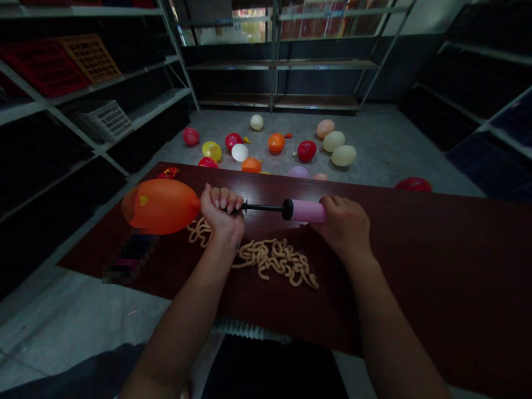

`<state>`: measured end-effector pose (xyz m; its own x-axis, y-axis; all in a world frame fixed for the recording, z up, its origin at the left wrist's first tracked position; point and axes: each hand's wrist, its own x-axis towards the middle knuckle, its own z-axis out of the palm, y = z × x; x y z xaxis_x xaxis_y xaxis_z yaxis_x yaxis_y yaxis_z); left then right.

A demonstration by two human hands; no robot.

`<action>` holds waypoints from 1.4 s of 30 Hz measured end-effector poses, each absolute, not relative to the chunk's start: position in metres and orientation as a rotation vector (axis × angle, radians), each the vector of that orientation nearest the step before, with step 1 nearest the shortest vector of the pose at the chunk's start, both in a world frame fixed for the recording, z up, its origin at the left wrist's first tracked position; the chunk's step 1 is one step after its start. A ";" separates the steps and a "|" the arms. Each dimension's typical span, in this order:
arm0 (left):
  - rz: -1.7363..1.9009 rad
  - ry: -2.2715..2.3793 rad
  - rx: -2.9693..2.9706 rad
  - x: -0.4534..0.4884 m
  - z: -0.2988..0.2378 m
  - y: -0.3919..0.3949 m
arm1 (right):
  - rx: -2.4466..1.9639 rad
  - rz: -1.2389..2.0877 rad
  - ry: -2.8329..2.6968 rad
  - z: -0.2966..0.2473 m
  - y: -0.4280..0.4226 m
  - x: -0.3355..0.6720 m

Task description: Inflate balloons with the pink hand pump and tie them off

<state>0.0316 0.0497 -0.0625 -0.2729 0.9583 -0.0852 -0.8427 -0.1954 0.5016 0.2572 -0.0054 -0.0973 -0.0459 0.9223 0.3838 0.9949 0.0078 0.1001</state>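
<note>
My left hand [221, 210] is a closed fist around the neck of an inflated orange balloon [160, 205] and the black nozzle end of a hand pump. The balloon sticks out to the left over the dark wooden table [436, 249]. My right hand [344, 224] is wrapped round the pink barrel of the pump [305, 211], whose thin black rod runs across to the left fist. Just below both hands a heap of tan rubber bands [274, 260] lies on the table.
Several inflated balloons [276, 143] in red, orange, yellow, white and cream lie on the grey floor beyond the table. Metal shelving lines the left, back and right walls, with plastic crates [89, 57] on the left shelves. A blurred object [128, 257] sits on the table's left end.
</note>
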 end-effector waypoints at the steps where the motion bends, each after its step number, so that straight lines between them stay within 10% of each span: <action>1: 1.765 0.553 0.306 0.034 -0.064 0.049 | -2.000 -0.491 -2.094 -0.098 -0.005 0.252; 42: 1.870 0.485 0.279 0.002 -0.056 0.056 | -1.946 -0.466 -1.881 -0.109 0.002 0.259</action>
<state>0.0025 0.0560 -0.0559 -0.3437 0.9381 -0.0432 -0.8406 -0.2868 0.4594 0.2588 0.0019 -0.1085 0.0427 0.8678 0.4951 0.9985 -0.0207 -0.0497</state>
